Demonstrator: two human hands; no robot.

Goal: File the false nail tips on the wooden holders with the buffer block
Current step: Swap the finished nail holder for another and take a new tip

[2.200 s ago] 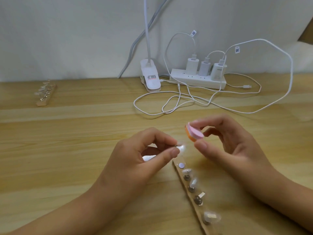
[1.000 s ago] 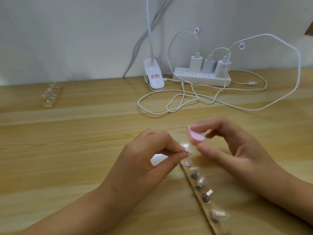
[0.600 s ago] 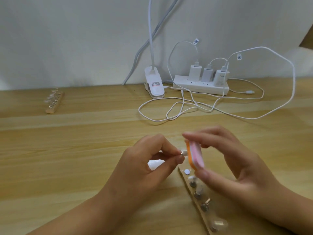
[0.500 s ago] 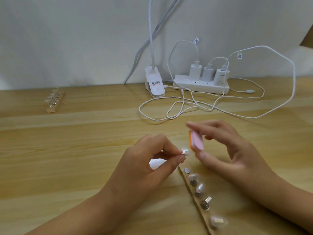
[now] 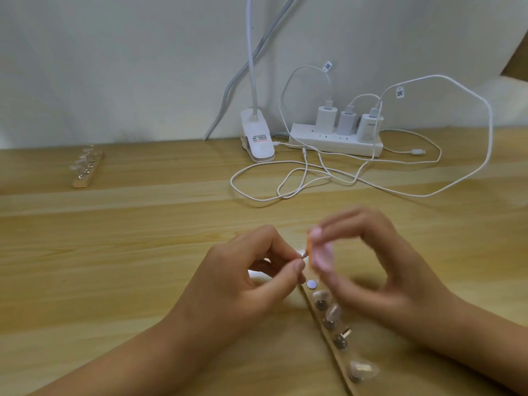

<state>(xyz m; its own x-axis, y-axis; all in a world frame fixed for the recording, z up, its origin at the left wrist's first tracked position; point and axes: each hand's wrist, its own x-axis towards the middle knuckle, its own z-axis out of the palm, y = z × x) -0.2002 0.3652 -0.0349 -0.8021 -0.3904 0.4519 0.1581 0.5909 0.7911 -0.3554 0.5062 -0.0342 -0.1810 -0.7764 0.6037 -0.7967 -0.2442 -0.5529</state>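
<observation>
Left hand (image 5: 245, 281) fingers pinch one tip (image 5: 305, 255); right hand (image 5: 380, 270) grips the block (image 5: 321, 257), dropped against that tip since a moment ago and blurred; probably mid-stroke; holder (image 5: 340, 360) at 5 o'clock carries more tips.

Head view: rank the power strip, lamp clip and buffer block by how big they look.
Largest to smallest:
power strip
lamp clip
buffer block, though blurred and partly covered by the right hand
</observation>
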